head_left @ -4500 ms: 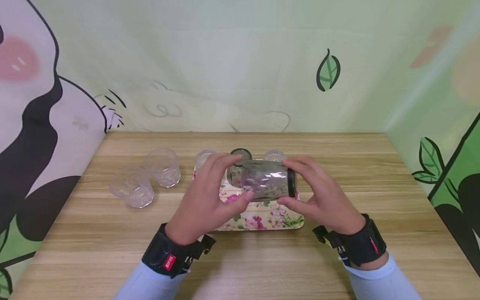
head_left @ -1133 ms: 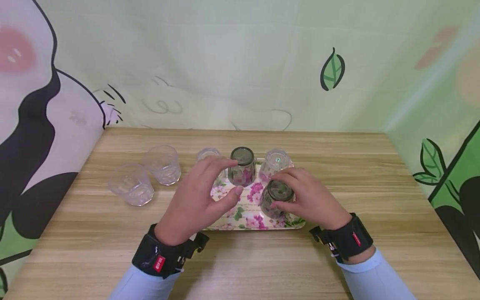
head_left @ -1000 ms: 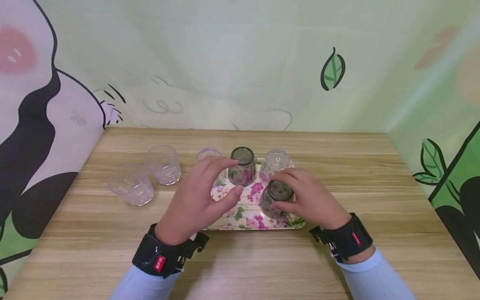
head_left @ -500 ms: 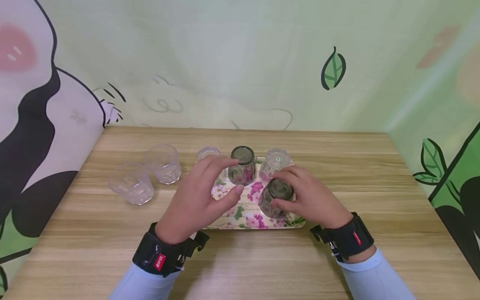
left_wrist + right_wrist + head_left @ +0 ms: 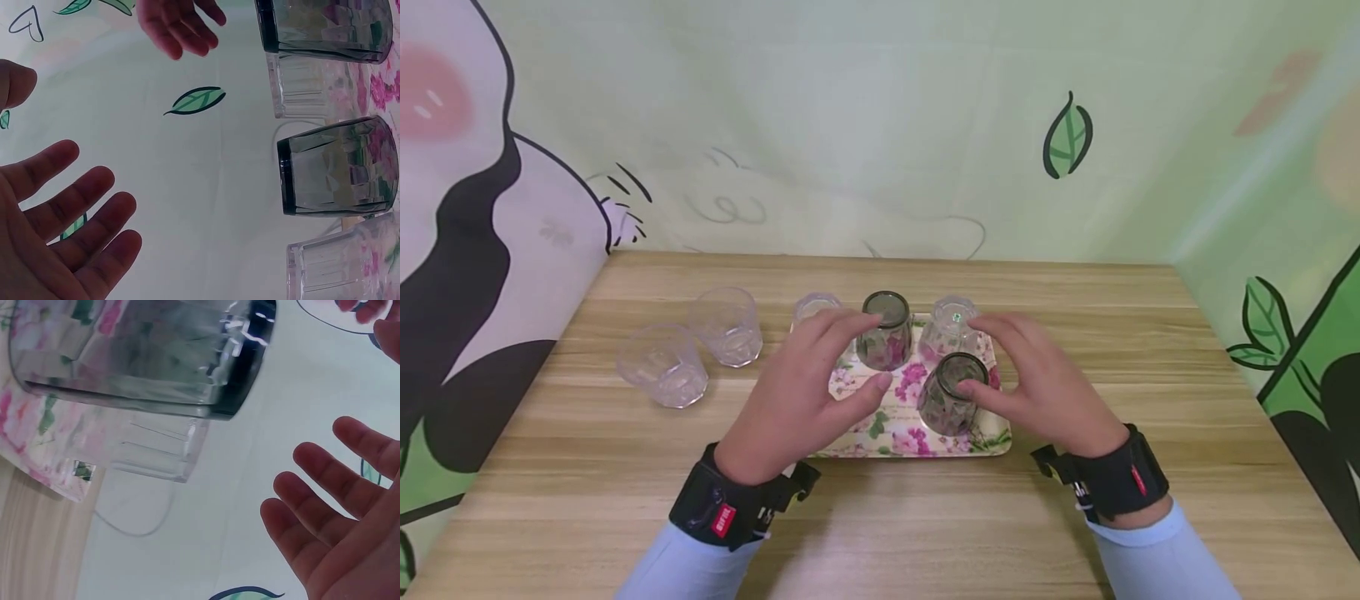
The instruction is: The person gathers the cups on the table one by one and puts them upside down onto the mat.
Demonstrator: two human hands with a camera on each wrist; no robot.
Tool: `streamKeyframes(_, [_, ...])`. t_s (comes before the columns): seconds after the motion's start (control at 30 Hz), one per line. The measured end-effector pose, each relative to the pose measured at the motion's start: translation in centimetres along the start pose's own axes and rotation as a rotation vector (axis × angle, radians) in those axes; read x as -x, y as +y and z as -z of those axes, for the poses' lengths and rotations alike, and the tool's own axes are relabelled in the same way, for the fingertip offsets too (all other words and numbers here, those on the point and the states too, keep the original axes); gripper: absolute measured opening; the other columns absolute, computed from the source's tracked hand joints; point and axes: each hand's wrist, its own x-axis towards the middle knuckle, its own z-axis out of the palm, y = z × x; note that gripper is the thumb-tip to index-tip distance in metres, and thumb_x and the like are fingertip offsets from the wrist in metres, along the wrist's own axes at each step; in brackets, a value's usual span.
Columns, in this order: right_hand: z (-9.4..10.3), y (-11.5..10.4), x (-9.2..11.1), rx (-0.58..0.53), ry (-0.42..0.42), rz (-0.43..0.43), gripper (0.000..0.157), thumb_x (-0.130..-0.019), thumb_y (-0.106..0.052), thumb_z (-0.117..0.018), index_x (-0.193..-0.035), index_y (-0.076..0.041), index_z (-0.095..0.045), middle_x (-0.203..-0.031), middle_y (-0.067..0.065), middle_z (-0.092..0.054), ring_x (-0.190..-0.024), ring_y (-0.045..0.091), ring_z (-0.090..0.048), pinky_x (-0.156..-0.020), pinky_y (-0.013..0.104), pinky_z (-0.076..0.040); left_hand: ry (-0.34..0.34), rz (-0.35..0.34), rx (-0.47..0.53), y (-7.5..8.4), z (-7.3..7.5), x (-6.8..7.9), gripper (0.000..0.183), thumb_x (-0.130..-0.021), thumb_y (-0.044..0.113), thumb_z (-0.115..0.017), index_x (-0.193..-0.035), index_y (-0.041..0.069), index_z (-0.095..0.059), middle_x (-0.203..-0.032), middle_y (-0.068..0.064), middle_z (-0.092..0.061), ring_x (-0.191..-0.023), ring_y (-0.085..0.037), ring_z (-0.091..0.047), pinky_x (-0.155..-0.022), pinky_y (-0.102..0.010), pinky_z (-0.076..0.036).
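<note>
A flower-patterned tray lies on the wood-grain surface, with four glasses standing upside down on it. The front smoky glass is at the tray's front right, the rear smoky glass at its back middle, one clear glass at its back right and another clear glass at its back left, partly hidden by the left hand. That hand is spread wide over the tray's left part, thumb well away from the fingers. The right hand is also wide, above the tray's right edge; its thumb overlaps the front smoky glass in the head view, but the right wrist view shows its spread fingers apart from the glass. Left of the tray, the nearer tumbler and the farther tumbler, both clear, stand upright just beside each other.
</note>
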Motion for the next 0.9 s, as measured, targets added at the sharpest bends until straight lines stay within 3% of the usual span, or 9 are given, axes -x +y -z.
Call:
streamKeyframes(0.2, [0.5, -0.5, 0.0, 0.004, 0.011, 0.020, 0.079, -0.081, -0.034, -0.082, -0.146, -0.008, -0.045, -0.144, 0.022, -0.055, -0.134, 0.038, -0.049, -0.109, 0.063, -0.047, -0.002, -0.011, 0.003, -0.1, -0.3, 0.0, 0.058, -0.089, 0.037, -0.070, -0.139, 0.011, -0.056, -0.137, -0.015, -0.062, -0.125, -0.029, -0.058, -0.102, -0.052, -0.056])
streamKeyframes(0.53, [1.3, -1.5, 0.2, -0.003, 0.013, 0.045, 0.085, -0.079, -0.034, -0.083, -0.149, -0.009, -0.041, -0.147, 0.021, -0.052, -0.136, 0.035, -0.046, -0.109, 0.063, -0.047, -0.080, -0.015, 0.017, -0.3, -0.6, -0.3, 0.062, -0.089, 0.041, -0.069, -0.142, 0.012, -0.053, -0.140, -0.015, -0.060, -0.128, -0.028, -0.056, -0.107, -0.051, -0.054])
streamKeyframes(0.9, [1.2, -1.7, 0.1, 0.000, 0.014, 0.087, 0.085, -0.078, -0.033, -0.083, -0.149, -0.010, -0.042, -0.145, 0.020, -0.054, -0.135, 0.035, -0.047, -0.109, 0.063, -0.047, -0.096, -0.037, 0.008, -0.2, -0.9, -0.2, 0.059, -0.090, 0.040, -0.069, -0.139, 0.010, -0.056, -0.138, -0.014, -0.060, -0.126, -0.026, -0.055, -0.107, -0.049, -0.053])
